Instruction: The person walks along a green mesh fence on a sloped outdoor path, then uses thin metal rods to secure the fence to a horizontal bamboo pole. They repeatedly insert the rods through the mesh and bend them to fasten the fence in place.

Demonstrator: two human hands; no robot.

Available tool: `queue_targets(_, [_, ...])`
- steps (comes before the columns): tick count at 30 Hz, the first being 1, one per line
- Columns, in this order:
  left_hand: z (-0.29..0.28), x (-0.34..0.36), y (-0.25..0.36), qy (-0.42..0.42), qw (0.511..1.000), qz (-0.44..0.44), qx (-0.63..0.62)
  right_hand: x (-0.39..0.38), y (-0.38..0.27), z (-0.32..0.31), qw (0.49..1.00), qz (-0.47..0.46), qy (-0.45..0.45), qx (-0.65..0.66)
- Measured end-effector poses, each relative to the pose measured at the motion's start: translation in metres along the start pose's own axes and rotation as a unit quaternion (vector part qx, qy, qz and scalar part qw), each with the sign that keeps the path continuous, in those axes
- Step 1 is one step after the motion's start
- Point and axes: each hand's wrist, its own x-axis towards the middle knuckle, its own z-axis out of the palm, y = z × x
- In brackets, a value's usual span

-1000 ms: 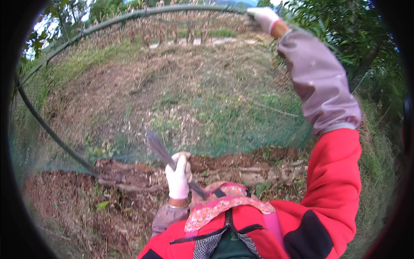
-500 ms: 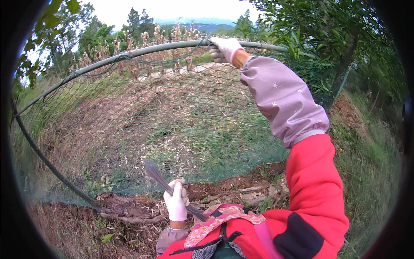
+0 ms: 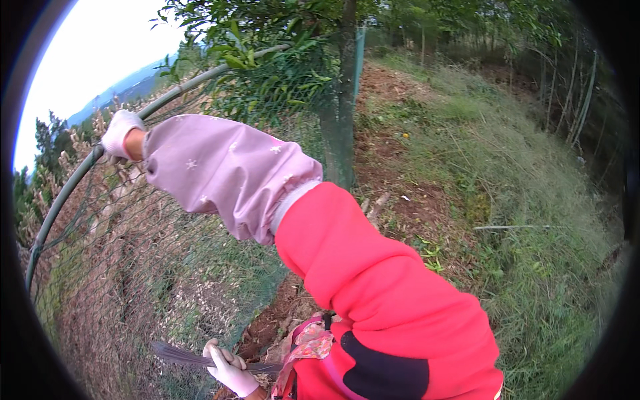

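Note:
My right hand (image 3: 122,133), in a white glove, reaches out at the upper left and is closed round a grey-green pole (image 3: 67,188). The pole curves along the top of a green mesh net (image 3: 150,260). Low in the view, my left hand (image 3: 230,371), also gloved in white, is closed on a bundle of thin dark strands (image 3: 179,355). One end of the bundle fans out to the left; the other passes toward my front. My right arm wears a mauve sleeve cover (image 3: 227,170) over a red sleeve and hides part of the net.
A tree trunk (image 3: 347,87) with leafy branches stands by the pole's far end, beside green netting. Bare reddish soil (image 3: 427,203) runs along the net. Tall grass (image 3: 533,287) covers the right side, with a thin pale stick (image 3: 513,227) lying in it.
My view has turned to the right, so both hands now appear farther left. The right hand is still on the pole, and the left still holds the dark bundle.

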Motion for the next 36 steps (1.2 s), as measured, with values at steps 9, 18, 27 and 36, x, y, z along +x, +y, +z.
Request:
queue_targets(9, [0.03,-0.007,0.019,0.066,0.99,-0.06,0.105,0.069,0.003,0.022,0.989,-0.033,0.112,-0.095])
queue_targets(18, [0.033,0.003,0.009,0.017,0.978,-0.147,0.146,0.063,0.01,0.019,0.984,-0.06,0.109,-0.129])
queue_targets(27, [0.017,0.01,0.001,-0.007,0.965,-0.05,0.258,0.052,0.025,0.007,0.982,-0.055,0.116,-0.137])
queue_targets(36, [0.028,0.008,0.0,-0.042,0.977,-0.075,0.194,0.038,0.021,0.005,0.98,-0.063,0.113,-0.151])
